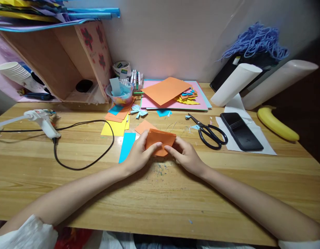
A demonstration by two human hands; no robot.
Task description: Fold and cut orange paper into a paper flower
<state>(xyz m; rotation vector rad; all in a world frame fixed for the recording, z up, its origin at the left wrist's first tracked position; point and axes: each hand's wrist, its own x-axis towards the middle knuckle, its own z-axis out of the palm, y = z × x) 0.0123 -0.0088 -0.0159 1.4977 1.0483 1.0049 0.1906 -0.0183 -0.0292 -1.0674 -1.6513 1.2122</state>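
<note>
Worktop (227,193) items: glue gun (43,121) at nine o'clock; scissors (210,133), phone (241,131) and banana (276,123) at three o'clock; paper sheets (172,95) at twelve o'clock.

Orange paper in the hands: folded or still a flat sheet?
Folded. The orange paper shows a doubled top edge and stacked layers, pinched between the left hand and right hand.
</note>
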